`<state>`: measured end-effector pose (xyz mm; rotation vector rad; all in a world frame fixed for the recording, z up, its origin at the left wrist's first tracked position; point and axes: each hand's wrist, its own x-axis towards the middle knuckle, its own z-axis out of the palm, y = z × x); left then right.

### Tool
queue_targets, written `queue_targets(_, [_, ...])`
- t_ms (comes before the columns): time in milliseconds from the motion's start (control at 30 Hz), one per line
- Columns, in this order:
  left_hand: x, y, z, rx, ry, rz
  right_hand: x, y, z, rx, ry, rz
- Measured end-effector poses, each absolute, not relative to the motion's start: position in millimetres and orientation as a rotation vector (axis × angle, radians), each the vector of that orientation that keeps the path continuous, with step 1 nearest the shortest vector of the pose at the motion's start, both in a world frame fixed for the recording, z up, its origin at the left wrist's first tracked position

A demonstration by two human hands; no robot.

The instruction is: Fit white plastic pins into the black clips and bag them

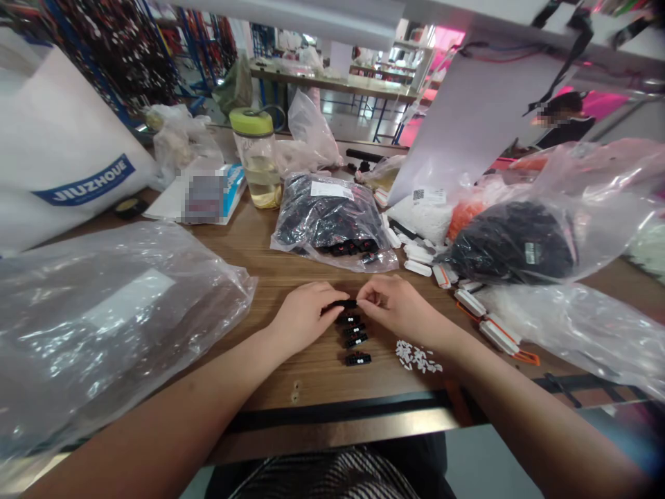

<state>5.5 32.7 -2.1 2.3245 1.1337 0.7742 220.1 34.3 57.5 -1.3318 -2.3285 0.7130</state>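
My left hand [306,313] is closed, thumb and fingers pinching the left end of a black plastic connector [343,304] just above the table. At the connector's right end, my right hand [393,305] has its fingertips pressed together; whatever sits between them is too small or hidden. Below the hands, several more black connectors [356,342] lie in a column, with small white dots on their faces. The closest one [358,359] lies a little apart from the others. Right of the column is a loose pile of small white plastic pieces [415,355], near my right forearm.
Beyond the hands lies a clear bag of black connectors [332,215], beside a green-lidded bottle [258,163]. A large clear bag [119,312] covers the left side. White housings [418,258] and a bag of black parts [519,239] are on the right. A person [566,121] sits beyond.
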Motion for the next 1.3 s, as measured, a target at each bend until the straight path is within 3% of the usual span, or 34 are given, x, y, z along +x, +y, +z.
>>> queue_targets(933, [9, 31, 1, 2.233, 1.227, 0.733, 224, 37, 55, -1.161, -2.622, 0.356])
queue_targets(1200, [8, 31, -1, 2.221, 1.233, 0.762, 302, -3, 62, -1.829, -2.341, 0.544])
queue_targets(1300, [8, 32, -1, 2.238, 1.227, 0.763, 317, -20, 54, -1.841, -2.32, 0.68])
